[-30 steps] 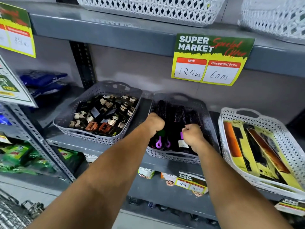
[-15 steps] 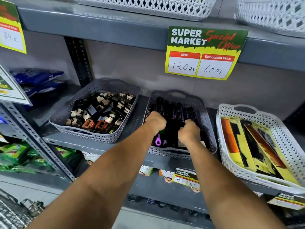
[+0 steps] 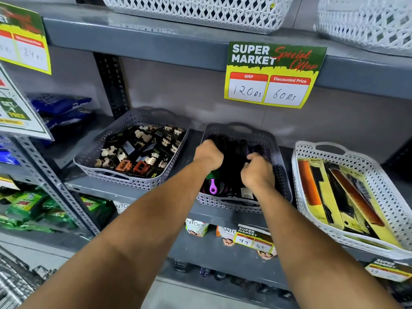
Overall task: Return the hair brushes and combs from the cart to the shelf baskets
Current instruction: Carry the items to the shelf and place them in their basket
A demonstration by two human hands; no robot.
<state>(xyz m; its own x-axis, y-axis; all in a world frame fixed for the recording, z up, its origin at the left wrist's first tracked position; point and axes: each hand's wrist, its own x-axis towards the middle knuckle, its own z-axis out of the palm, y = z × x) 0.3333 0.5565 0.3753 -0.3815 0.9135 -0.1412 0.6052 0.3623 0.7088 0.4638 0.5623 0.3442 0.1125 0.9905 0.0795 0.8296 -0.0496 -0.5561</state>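
Grey plastic, pierced all over: that is the middle basket [image 3: 276,150] on the shelf [image 3: 133,190], and both my hands are down inside it. It already holds a dark heap of hair brushes [image 3: 234,152], round bristled heads toward the back wall, handles toward me, one with a purple loop end [image 3: 213,188] and a scrap of green beside it. My left hand [image 3: 208,155] is curled in a fist on the left of the heap; I judge it is gripping a brush, though the fingers are turned away and I cannot tell for sure. My right hand [image 3: 256,171] has its fingers bent down onto the brushes, and whether it grips one or only presses them flat I cannot tell.

To the right, the white basket [image 3: 316,150] holds carded combs [image 3: 338,195], orange and black, lying in a row. So a fair share looks put away. A corner of the wire cart [image 3: 13,284] shows at lower left, but its contents are out of sight, so what remains I cannot say.
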